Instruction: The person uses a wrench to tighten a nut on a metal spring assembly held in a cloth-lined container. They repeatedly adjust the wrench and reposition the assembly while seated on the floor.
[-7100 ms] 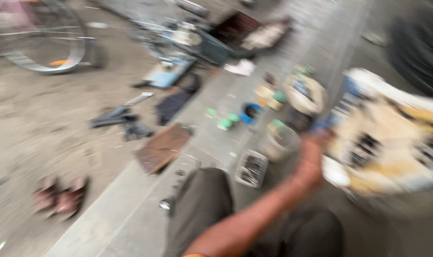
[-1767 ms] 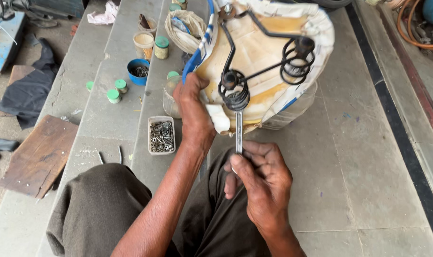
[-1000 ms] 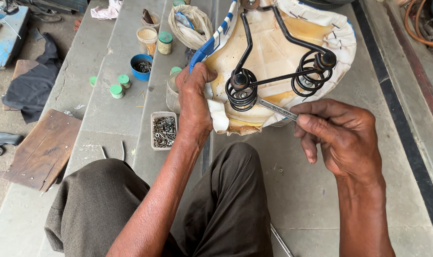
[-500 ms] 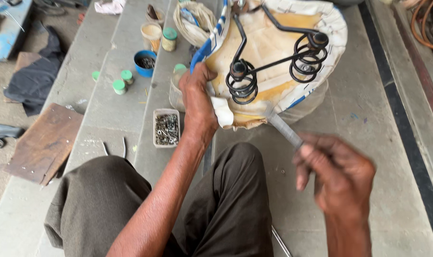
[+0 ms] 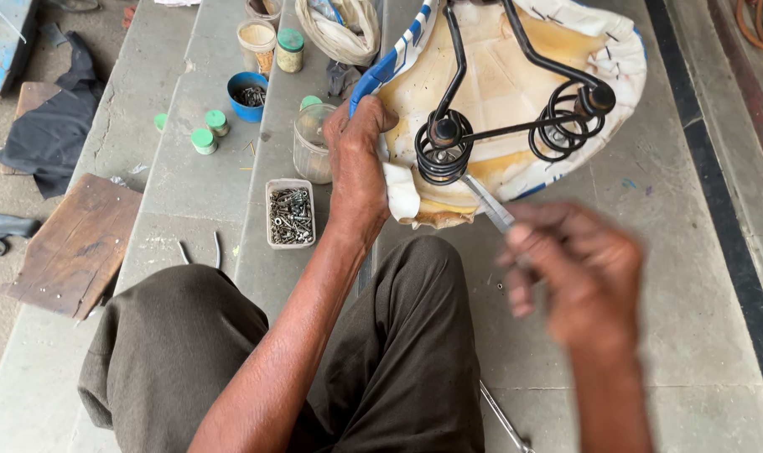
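An upturned bicycle saddle (image 5: 516,75) lies on the concrete steps, its cream underside up, with a black wire frame and two coil springs (image 5: 442,151). My left hand (image 5: 356,159) grips the saddle's left edge and steadies it. My right hand (image 5: 574,268), blurred by motion, is closed on the handle of a slim metal spanner (image 5: 486,201). The spanner's far end sits at the nut under the left coil spring. My knees in dark trousers are below the saddle.
A small tray of screws and nuts (image 5: 290,214) sits left of my wrist, by a clear jar (image 5: 313,143). Further back stand a blue bowl (image 5: 247,85), green-capped containers (image 5: 204,139) and tubs. A wooden board (image 5: 75,243) and dark cloth (image 5: 50,126) lie left.
My right hand has swung the spanner handle from straight down to the lower right around the left spring's nut. My left hand has kept its grip on the saddle.
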